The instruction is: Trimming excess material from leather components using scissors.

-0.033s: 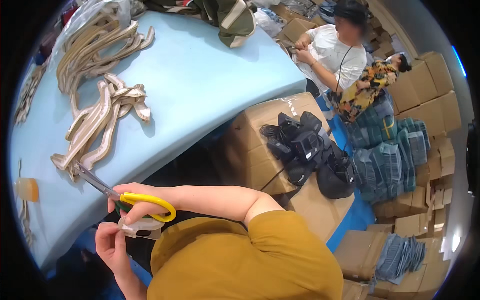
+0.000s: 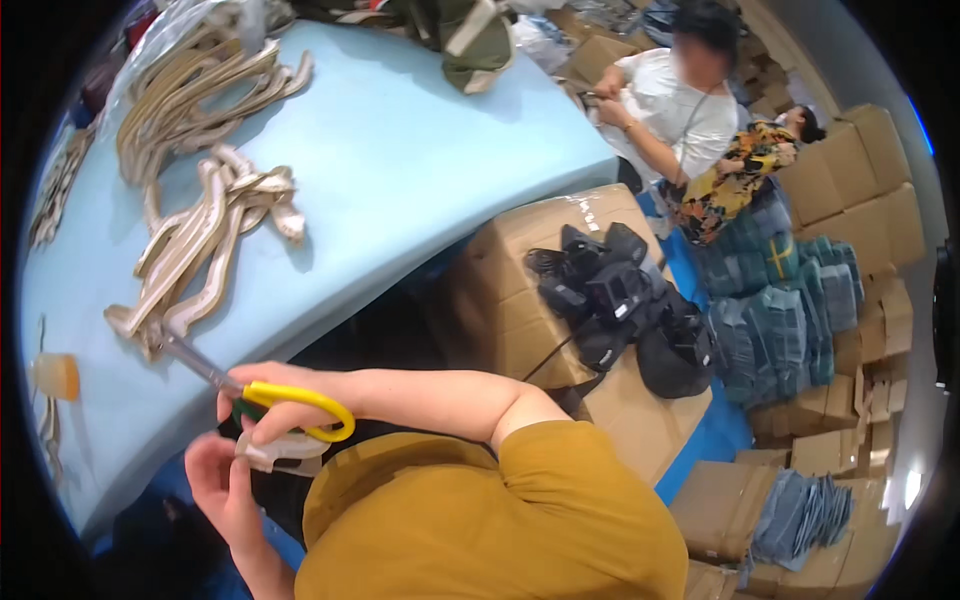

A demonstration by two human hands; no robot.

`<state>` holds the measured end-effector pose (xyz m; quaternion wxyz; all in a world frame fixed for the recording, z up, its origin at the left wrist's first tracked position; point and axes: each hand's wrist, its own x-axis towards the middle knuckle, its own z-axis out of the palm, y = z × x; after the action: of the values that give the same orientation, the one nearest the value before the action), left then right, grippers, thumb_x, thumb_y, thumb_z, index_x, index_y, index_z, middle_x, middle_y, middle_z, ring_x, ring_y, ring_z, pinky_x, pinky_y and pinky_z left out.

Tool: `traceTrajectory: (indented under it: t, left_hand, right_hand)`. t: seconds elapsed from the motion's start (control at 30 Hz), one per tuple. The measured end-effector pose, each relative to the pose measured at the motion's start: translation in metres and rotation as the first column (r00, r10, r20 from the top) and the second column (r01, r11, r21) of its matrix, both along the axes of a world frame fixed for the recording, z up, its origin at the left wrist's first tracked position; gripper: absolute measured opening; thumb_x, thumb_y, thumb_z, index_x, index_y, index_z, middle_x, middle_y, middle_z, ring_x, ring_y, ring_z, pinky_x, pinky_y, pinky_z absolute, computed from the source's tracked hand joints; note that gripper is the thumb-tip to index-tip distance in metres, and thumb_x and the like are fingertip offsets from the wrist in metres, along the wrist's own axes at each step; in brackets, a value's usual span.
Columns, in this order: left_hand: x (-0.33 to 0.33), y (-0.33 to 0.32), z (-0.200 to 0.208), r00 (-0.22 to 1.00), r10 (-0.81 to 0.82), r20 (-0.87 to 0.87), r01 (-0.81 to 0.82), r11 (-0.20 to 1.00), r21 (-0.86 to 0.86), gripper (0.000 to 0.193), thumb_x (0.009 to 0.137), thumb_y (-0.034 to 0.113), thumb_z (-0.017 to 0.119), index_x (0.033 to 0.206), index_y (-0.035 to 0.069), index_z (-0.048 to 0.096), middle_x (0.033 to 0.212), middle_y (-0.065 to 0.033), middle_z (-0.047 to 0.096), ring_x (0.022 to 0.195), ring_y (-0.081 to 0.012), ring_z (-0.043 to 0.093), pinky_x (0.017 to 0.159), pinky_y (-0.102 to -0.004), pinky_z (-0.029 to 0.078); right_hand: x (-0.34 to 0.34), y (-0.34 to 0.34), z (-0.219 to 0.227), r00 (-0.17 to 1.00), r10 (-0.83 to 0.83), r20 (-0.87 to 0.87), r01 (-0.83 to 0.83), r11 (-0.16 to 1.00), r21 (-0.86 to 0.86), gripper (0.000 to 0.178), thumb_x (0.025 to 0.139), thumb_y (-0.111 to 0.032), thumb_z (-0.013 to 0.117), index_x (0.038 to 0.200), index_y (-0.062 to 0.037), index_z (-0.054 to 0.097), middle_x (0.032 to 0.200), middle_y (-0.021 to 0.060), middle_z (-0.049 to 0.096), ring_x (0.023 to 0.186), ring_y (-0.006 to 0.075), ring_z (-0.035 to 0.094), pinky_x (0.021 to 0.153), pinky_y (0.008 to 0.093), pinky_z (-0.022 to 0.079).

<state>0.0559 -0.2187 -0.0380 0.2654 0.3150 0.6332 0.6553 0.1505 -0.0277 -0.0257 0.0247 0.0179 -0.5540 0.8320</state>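
My right hand [image 2: 285,390] grips a pair of scissors [image 2: 298,402] with one yellow and one green handle loop. The grey blades point up and left, over the table edge. Just below, a pale fabric strip [image 2: 280,452] curls between my hands. My left hand [image 2: 218,490] has its curled fingers and thumb at the left end of this strip; the fingertips are slightly blurred. On the blue-covered table [image 2: 420,120], beyond the blade tips, lies a pile of beige and brown striped strips [image 2: 205,240].
A larger bundle of strips [image 2: 190,100] and a dark green garment [image 2: 475,55] lie farther back. An orange-yellow object [image 2: 55,377] sits at the table's left. Black devices [image 2: 615,290] rest on a cardboard box [image 2: 510,235] to the right. Two people stand near stacked boxes [image 2: 845,210].
The fingers of my left hand have shifted slightly left and loosened a little at the strip's end. The scissors have barely moved in my right hand.
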Motion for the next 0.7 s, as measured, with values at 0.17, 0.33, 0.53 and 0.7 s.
traceTrajectory:
  t: [0.17, 0.33, 0.53, 0.7]
  left_hand:
    - [0.002, 0.031, -0.005, 0.869, -0.159, 0.469, 0.183, 0.983, -0.005, 0.014, 0.08, 0.009, 0.06, 0.09, 0.0, 0.057, 0.085, -0.0029, 0.057, 0.074, -0.0099, 0.053, 0.065, -0.023, 0.043]
    - [0.012, 0.03, 0.01, 0.804, -0.085, 0.588, 0.058, 0.996, 0.065, 0.017, 0.083, 0.005, 0.061, 0.099, -0.001, 0.059, 0.088, -0.0044, 0.063, 0.078, -0.008, 0.057, 0.07, -0.022, 0.046]
    - [0.005, 0.022, 0.017, 0.908, 0.138, 0.396, -0.171, 0.984, 0.049, 0.012, 0.08, 0.002, 0.062, 0.092, 0.002, 0.058, 0.08, -0.0016, 0.062, 0.068, -0.0048, 0.054, 0.062, -0.0191, 0.043]
    - [0.001, 0.018, 0.018, 0.892, 0.119, 0.437, -0.159, 0.986, 0.056, 0.011, 0.081, 0.003, 0.062, 0.091, 0.001, 0.058, 0.081, -0.0017, 0.062, 0.072, -0.0043, 0.055, 0.066, -0.019, 0.045]
  right_hand:
    - [0.016, 0.013, -0.001, 0.986, -0.164, 0.024, 0.157, 0.972, 0.176, 0.039, 0.073, -0.014, 0.064, 0.108, -0.0042, 0.049, 0.095, 0.0035, 0.052, 0.083, 0.0105, 0.048, 0.075, 0.0265, 0.042]
    - [0.021, 0.005, 0.003, 0.944, -0.314, 0.096, 0.225, 0.832, 0.508, 0.038, 0.074, -0.006, 0.065, 0.109, -0.0071, 0.051, 0.08, 0.0035, 0.054, 0.073, 0.0107, 0.053, 0.066, 0.0249, 0.045]
    - [0.028, 0.017, 0.021, 0.901, -0.318, -0.294, 0.381, 0.258, 0.888, 0.038, 0.061, -0.004, 0.073, 0.095, -0.0046, 0.056, 0.069, 0.0081, 0.05, 0.058, 0.0247, 0.05, 0.053, 0.0309, 0.042]
    - [0.035, 0.018, 0.015, 0.919, -0.197, -0.341, 0.358, 0.054, 0.932, 0.035, 0.06, -0.009, 0.074, 0.09, -0.0057, 0.057, 0.067, 0.0077, 0.05, 0.06, 0.0249, 0.051, 0.054, 0.0334, 0.042]
